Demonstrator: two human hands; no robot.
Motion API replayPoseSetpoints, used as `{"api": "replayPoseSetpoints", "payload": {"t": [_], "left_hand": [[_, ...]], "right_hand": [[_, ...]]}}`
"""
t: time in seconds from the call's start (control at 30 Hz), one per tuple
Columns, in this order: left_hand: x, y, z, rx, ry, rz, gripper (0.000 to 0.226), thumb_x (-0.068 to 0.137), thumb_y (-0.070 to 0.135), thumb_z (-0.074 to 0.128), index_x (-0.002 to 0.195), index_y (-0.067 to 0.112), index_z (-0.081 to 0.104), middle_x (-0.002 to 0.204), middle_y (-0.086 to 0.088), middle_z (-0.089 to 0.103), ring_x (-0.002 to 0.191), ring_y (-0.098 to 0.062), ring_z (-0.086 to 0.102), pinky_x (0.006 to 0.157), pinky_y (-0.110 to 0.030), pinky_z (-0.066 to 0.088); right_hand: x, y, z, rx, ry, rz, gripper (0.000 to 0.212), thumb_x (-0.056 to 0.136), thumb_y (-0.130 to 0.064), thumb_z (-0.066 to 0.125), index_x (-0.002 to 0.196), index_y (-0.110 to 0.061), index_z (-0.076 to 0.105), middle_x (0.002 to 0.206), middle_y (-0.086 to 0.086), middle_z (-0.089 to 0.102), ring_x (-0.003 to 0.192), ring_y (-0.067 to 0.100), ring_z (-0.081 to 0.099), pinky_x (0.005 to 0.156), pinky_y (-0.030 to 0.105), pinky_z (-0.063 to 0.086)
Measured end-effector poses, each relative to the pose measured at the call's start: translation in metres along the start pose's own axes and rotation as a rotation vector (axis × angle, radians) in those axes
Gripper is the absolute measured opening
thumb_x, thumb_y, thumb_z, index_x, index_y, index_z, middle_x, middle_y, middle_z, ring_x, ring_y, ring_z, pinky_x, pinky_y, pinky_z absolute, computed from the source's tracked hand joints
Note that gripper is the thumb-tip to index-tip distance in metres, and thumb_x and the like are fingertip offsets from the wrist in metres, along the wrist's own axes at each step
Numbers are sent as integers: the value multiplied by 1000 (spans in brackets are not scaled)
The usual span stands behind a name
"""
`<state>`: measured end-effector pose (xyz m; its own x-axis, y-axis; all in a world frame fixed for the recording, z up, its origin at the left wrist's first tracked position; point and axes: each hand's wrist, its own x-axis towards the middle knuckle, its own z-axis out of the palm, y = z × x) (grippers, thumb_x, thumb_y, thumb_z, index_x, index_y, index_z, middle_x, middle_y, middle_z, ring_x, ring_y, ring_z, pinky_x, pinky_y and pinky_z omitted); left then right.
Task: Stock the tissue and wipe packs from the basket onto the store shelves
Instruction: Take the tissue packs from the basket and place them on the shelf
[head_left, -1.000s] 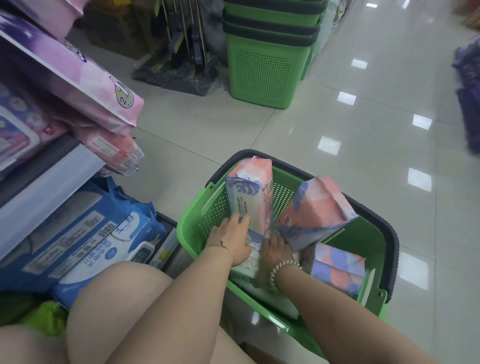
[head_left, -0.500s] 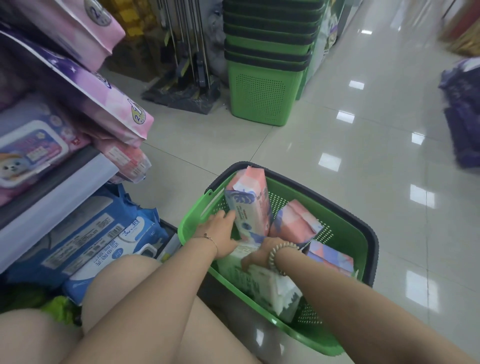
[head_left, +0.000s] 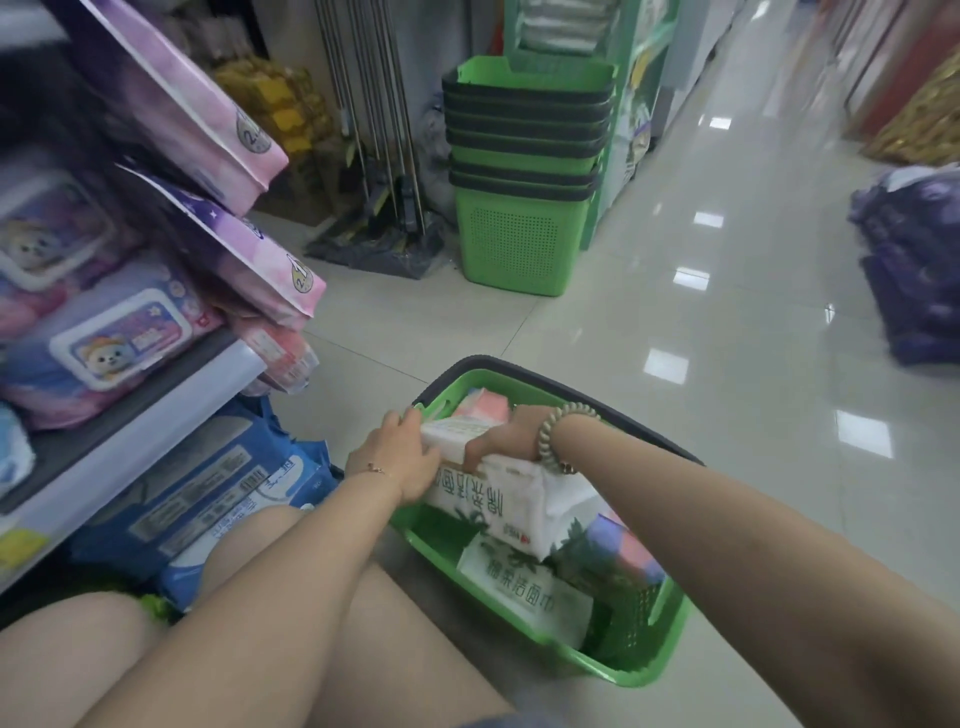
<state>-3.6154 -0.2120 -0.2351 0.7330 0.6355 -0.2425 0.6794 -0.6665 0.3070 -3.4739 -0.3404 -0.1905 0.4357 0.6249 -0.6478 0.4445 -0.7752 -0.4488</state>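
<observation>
A green basket (head_left: 639, 670) with a dark rim sits on the floor in front of my knees. Both hands grip a white tissue pack (head_left: 509, 506) with green print, raised at the basket's left side. My left hand (head_left: 400, 457) holds its left end and my right hand (head_left: 506, 439) presses on its top. Another white pack (head_left: 524, 590) lies below it in the basket, with pink and purple packs (head_left: 618, 551) beside it and a pink one (head_left: 483, 405) behind. The store shelf (head_left: 156, 415) at my left carries wipe packs (head_left: 114, 338).
Blue wipe packs (head_left: 208, 499) fill the bottom shelf by my left knee. Pink-purple packs (head_left: 228, 244) overhang the shelf end. A stack of green baskets (head_left: 524, 176) and mops (head_left: 374, 156) stand ahead. Dark purple packs (head_left: 909, 260) are piled on the tiled floor at right.
Both hands have moved from the upright pink packs to the white pack and lifted it up out of the basket. The pink packs have dropped down. The view has tilted up.
</observation>
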Motion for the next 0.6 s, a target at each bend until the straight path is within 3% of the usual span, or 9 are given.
{"api": "replayPoseSetpoints", "payload": {"t": [0.07,0.2,0.27,0.4,0.5,0.6], "left_hand": [[-6,2,-11,-29,58,-53,33,98,41,41,122,18,41,121,-5,47,97,-25,53,86,-43,49],[-17,11,-28,-121,32,-129,60,98,62,23,130,14,40,110,-8,58,87,-22,55,72,-36,46],[-18,18,-34,-226,11,-199,74,94,71,23,134,11,38,118,-11,59,92,-25,55,75,-35,44],[-19,36,-50,-636,25,-304,92,81,78,48,139,9,31,132,-15,52,107,-33,58,76,-36,50],[-20,44,-64,-885,55,-297,113,59,75,71,141,14,23,138,-11,47,113,-30,54,96,-44,46],[-23,46,-78,-920,177,-256,110,49,62,84,135,25,27,133,-7,49,109,-27,57,97,-44,48]], "right_hand": [[-9,-2,-7,50,34,-16,60,69,-60,71,113,-20,59,94,-2,63,80,13,59,63,23,44],[-21,-7,-9,147,178,13,95,58,-70,70,131,-12,51,109,4,60,85,19,59,63,26,47],[-30,-12,-5,183,277,39,106,58,-70,71,138,-8,38,116,10,54,90,24,54,63,28,46],[-45,-26,5,234,401,22,115,48,-82,65,132,-8,36,118,11,54,97,28,57,85,41,53],[-55,-35,9,363,461,-45,116,42,-83,67,125,-9,36,109,6,56,91,24,61,79,41,57],[-63,-42,13,571,411,-129,112,46,-68,78,129,-10,30,105,5,60,79,17,64,59,33,59]]}}
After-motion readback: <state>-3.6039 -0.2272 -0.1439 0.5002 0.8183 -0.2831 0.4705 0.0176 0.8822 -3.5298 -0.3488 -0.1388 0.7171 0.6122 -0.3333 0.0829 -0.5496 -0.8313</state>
